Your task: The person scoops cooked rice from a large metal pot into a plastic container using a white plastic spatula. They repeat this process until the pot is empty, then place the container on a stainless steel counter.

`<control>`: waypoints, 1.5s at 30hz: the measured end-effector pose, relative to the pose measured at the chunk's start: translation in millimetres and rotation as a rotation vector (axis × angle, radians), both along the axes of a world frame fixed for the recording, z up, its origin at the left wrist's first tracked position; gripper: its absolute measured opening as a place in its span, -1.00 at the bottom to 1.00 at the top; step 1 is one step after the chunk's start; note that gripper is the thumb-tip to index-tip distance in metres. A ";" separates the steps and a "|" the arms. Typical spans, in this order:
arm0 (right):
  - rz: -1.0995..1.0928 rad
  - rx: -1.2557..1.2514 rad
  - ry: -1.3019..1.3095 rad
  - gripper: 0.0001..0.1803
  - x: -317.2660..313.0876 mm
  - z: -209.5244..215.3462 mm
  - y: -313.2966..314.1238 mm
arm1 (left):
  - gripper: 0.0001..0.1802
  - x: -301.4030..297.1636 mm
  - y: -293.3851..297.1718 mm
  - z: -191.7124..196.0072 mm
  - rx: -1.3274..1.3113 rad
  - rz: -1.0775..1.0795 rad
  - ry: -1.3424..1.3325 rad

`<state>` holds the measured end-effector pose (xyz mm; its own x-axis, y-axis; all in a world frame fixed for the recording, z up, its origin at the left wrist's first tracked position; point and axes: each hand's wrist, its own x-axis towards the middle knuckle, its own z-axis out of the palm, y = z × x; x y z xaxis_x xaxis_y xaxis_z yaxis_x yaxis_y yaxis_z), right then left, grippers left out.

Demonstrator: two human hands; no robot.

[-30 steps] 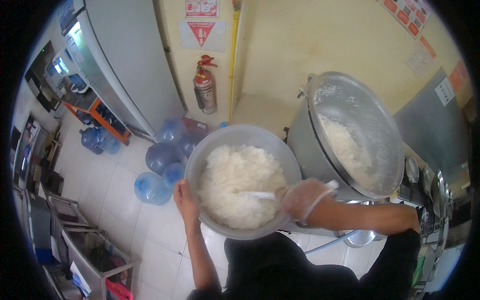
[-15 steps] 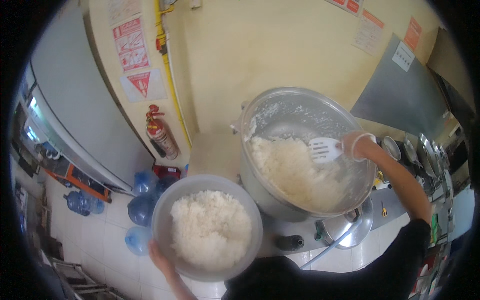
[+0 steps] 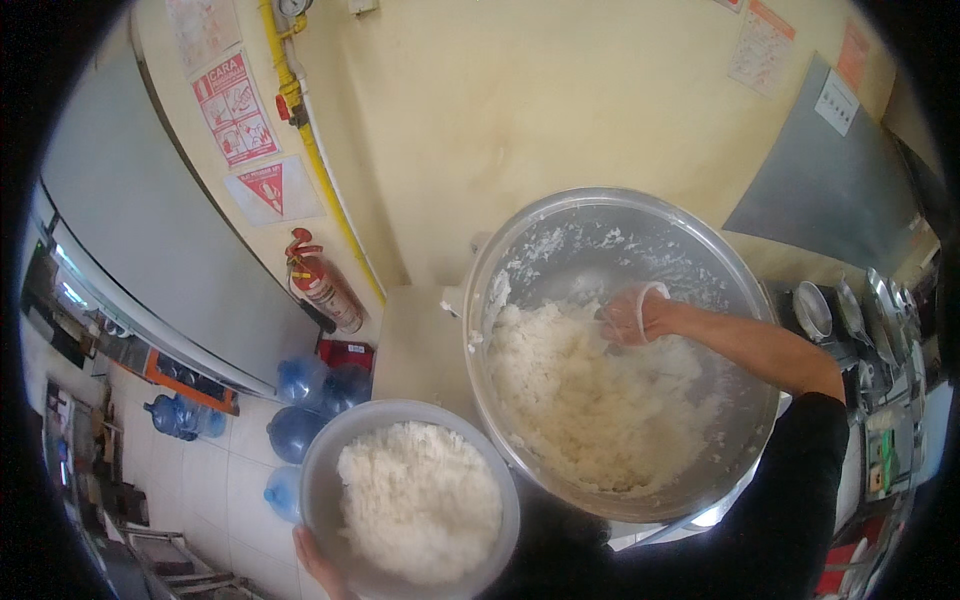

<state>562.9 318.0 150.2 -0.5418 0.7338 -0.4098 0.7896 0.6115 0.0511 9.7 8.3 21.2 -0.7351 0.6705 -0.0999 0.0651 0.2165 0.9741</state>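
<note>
Scooping, prob.: gloved R hand [image 3: 634, 315] in round silver metal pot [image 3: 600, 197], at white rice [image 3: 590, 400].
Fingers curled, hold unclear; L hand [image 3: 314, 562] at round grey bowl [image 3: 322, 490], fingers straightish, grip unclear. Next: level lift, prob.

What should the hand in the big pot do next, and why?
Maybe lift some rice toward the gray bowl: the right hand, in a clear plastic glove, is down by the rice inside the metal pot. The bowl is close beside the pot, with the left hand against its outer side.
</note>
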 end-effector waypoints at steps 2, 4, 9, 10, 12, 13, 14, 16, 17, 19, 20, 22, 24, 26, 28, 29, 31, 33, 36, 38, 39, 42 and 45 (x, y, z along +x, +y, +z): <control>0.094 0.035 0.060 -0.57 -9.1 1.0 -3.7 | -0.47 4.3 0.9 6.1 0.005 -0.044 0.002; 0.090 0.024 0.143 -0.61 -15.2 6.1 -9.6 | -0.51 7.3 3.9 10.3 0.048 -0.115 0.031; 0.131 -0.044 0.014 -0.62 -23.8 30.0 -30.4 | -0.50 7.9 9.5 13.1 0.036 -0.112 0.011; 0.127 -0.034 0.021 -0.61 -25.3 34.3 -36.1 | -0.49 7.1 9.3 12.5 0.023 -0.107 0.037; 0.130 -0.011 0.067 -0.60 -27.9 40.8 -48.9 | -0.54 5.2 6.4 10.0 0.061 -0.128 0.048; 0.135 0.006 0.108 -0.60 -28.3 43.2 -55.6 | -0.56 4.0 4.6 8.0 0.090 -0.161 0.077; 0.146 0.028 0.159 -0.60 -28.5 44.9 -62.2 | -0.56 2.6 2.4 5.4 0.063 -0.132 0.068; 0.082 -0.019 0.135 -0.52 -26.5 48.0 -74.4 | -0.55 -0.8 -1.3 -2.1 0.094 -0.152 0.104; 0.051 -0.044 0.130 -0.47 -24.3 49.3 -79.5 | -0.54 -3.5 -2.1 -6.3 0.061 -0.134 0.128; -0.015 -0.064 0.288 -0.44 -17.5 51.3 -87.6 | -0.51 -9.5 -2.3 -15.0 0.071 -0.138 0.232; -0.049 -0.073 0.369 -0.42 -13.0 51.3 -90.9 | -0.51 -11.0 -2.5 -19.7 0.072 -0.097 0.225; -0.209 -0.238 0.237 -0.50 -0.9 50.7 -95.4 | -0.52 -14.6 -4.1 -25.3 0.021 0.014 0.215; -0.149 -0.186 0.123 -0.60 15.1 49.2 -98.5 | -0.51 -18.1 -6.6 -27.2 0.090 -0.086 0.152; 0.122 0.047 0.027 -0.71 33.6 47.4 -104.7 | -0.50 -19.0 -7.9 -28.5 0.107 -0.150 0.068; 0.068 0.130 0.059 -0.75 53.1 53.4 -107.3 | -0.51 -19.0 -8.0 -30.5 0.148 -0.115 -0.004; -0.003 0.136 0.002 -0.75 61.0 59.4 -108.3 | -0.54 -19.0 -8.2 -31.8 0.141 -0.058 0.027; 0.120 0.235 -0.023 -0.75 71.9 82.6 -109.1 | -0.57 -19.2 -6.1 -35.7 0.112 0.041 0.140; 0.076 0.269 -0.003 -0.75 68.7 113.4 -113.2 | -0.55 -21.2 -5.8 -37.5 0.177 -0.062 -0.007; -0.139 0.277 0.202 -0.68 31.6 165.3 -130.9 | -0.52 -20.9 -5.1 -36.9 0.155 -0.131 -0.010; -0.269 0.292 0.342 -0.57 -10.8 196.4 -142.6 | -0.53 -17.4 -4.2 -33.3 0.138 -0.049 0.066; -0.253 0.237 0.300 -0.56 -35.1 210.1 -146.5 | -0.54 -16.0 -5.2 -30.2 0.066 0.002 0.103; -0.123 0.130 0.146 -0.54 -117.6 227.3 -151.7 | -0.58 -10.4 -6.0 -20.7 0.144 -0.032 0.079; 0.241 0.138 -0.064 -0.58 -199.9 201.1 -175.3 | -0.61 -9.0 -6.7 -11.0 0.151 -0.047 -0.028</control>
